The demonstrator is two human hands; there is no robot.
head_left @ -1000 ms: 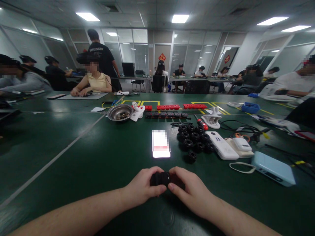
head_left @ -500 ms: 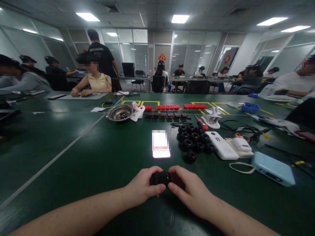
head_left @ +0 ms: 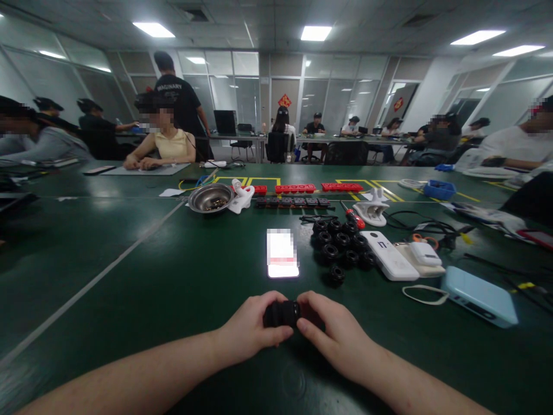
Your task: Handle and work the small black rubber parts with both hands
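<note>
Close to me, just above the green table [head_left: 185, 288], a short black ribbed cylinder [head_left: 283, 314] resembling a lens barrel lies on its side between my hands. My left hand [head_left: 248, 325] is closed around its left end, thumb along the near side. At the other end, my right hand [head_left: 334, 328] is curled with its fingertips against the rim; the palm side is hidden. A phone with a glowing screen [head_left: 283, 271] lies flat beyond my hands. To its right sits a cluster of several black ring-shaped parts [head_left: 342, 240], with one black part [head_left: 336, 274] nearer me.
A steel bowl [head_left: 196, 204] holds small metal bits. Behind are red trays [head_left: 295, 188], a black strip of parts [head_left: 294, 203] and a red screwdriver [head_left: 355, 219]. On the right lie a white power bank [head_left: 391, 259], a light-blue box [head_left: 479, 297] and cables. Several people sit beyond.
My right thumb and fingers have shifted very slightly on the cylinder's right end, showing a bit more of its rim. My left hand keeps its hold; the table items have not moved.
</note>
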